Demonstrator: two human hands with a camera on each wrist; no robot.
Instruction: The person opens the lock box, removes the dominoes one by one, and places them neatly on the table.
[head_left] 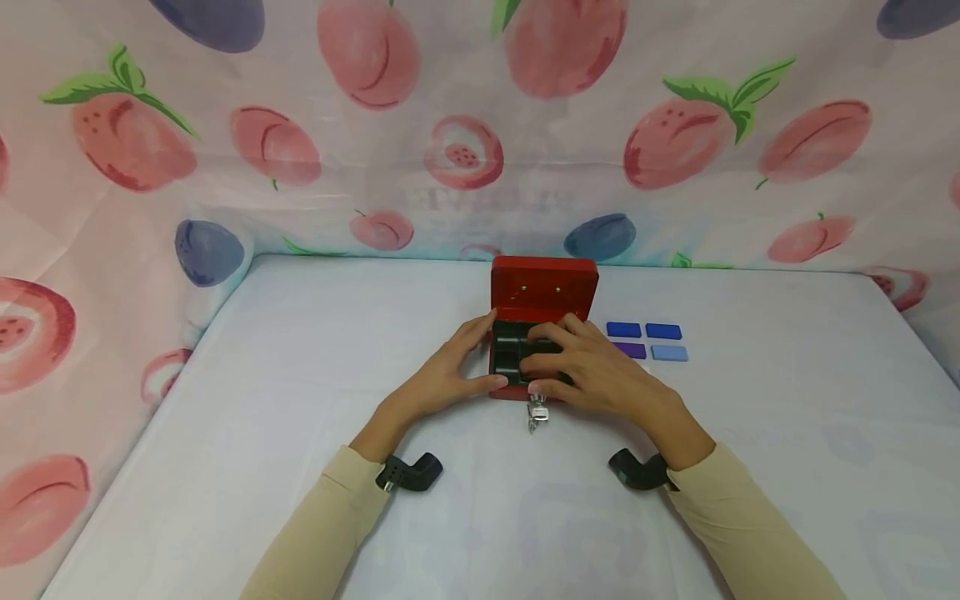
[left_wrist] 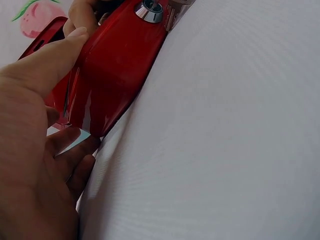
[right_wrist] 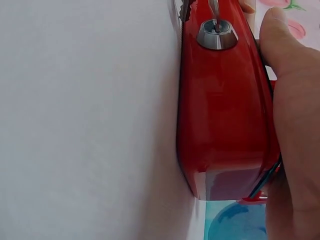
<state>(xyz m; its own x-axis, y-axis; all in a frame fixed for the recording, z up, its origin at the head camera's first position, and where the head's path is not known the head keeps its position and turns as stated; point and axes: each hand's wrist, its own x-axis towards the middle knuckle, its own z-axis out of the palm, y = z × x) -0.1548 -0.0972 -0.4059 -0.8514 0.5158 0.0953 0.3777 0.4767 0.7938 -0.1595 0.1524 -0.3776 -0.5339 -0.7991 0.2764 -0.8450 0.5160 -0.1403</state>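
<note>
A red cash box (head_left: 546, 287) stands with its lid raised, a black compartmented tray (head_left: 507, 343) inside. My left hand (head_left: 438, 379) grips the box's left side; its thumb lies at the front rim and its fingers reach back along the side. My right hand (head_left: 603, 371) comes over the right part, fingers bent down into the tray and thumb at the front edge. It covers much of the tray, and I cannot tell whether it grips anything there. In the right wrist view, a key stands in the silver lock (right_wrist: 217, 36) on the box's front.
More keys (head_left: 537, 413) hang below the lock, near the white tablecloth (head_left: 225, 433). Right of the box lie several small flat blocks: dark blue ones (head_left: 663, 332), a purple one (head_left: 631, 350) and a light blue one (head_left: 670, 353). A fruit-patterned cloth (head_left: 555, 167) rises behind the table.
</note>
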